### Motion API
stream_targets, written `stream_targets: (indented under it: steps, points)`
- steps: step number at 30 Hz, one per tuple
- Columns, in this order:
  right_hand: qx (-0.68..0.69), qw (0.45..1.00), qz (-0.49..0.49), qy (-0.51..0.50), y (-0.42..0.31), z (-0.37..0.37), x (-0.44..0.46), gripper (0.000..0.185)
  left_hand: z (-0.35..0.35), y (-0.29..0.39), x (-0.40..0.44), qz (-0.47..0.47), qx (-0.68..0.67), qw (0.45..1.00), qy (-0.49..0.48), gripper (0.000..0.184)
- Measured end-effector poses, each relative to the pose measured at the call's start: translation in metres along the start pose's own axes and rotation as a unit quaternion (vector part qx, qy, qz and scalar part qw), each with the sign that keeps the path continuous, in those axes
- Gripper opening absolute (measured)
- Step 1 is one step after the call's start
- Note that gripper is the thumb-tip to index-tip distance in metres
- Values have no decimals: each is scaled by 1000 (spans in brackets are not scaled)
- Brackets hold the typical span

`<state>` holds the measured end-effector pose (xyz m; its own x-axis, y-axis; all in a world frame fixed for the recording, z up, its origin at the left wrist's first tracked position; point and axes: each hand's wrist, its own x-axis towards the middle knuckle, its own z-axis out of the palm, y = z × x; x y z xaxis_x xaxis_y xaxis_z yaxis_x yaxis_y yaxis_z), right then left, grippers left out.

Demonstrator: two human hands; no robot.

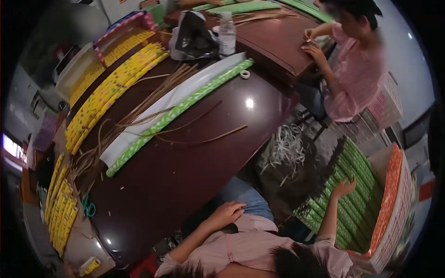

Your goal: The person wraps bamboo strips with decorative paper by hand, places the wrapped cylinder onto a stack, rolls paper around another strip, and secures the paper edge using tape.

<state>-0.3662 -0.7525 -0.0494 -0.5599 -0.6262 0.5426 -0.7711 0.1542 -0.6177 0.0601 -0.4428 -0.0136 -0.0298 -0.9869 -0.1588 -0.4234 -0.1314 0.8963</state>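
Observation:
My left hand (pixel 227 215) lies flat on my jeans (pixel 248 199) near the table edge, with nothing in it. Out to the right, my right hand (pixel 344 187) is over a stack of long green patterned rolls (pixel 354 211), palm turned up and fingers apart. Whether it touches the rolls I cannot tell. On the table, one green and white leaf-patterned roll (pixel 178 110) lies along a white sheet (pixel 153 116). Thin brown strips (pixel 127 113) are strewn beside and over them.
A dark red table (pixel 185 185) fills the left and middle. It bears yellow rolls (pixel 109 90), a plastic bottle (pixel 226 37), a tape ring (pixel 244 74) and teal scissors (pixel 88 206). A co-worker (pixel 354 69) sits at the upper right. White paper shreds (pixel 287 146) hang beside the table.

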Motion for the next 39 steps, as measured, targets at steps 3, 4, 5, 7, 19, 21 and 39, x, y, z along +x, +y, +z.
stream_targets:
  steps: [3,4,5,7,19,21,39]
  points:
    - [249,939,-224,-78,-130,43,-17,28,-16,22,-14,-15,-31,999,5,30]
    - [336,901,-245,-125,-198,38,-34,23,-21,29,-17,-22,-55,998,0,30]
    - [363,859,-330,-149,-264,22,-54,15,-27,36,-22,-30,-62,998,12,30]
    - [392,754,-483,-211,-348,31,-87,15,-45,52,-33,-40,-123,991,-17,32]
    - [240,387,-777,-434,-572,118,-200,50,-197,73,-14,99,275,929,226,47]
    - [210,373,-772,-470,-582,126,-206,51,-214,50,11,111,382,887,233,48]
    - [175,281,-783,-526,-603,-7,-207,36,-467,20,22,-299,429,737,428,89]
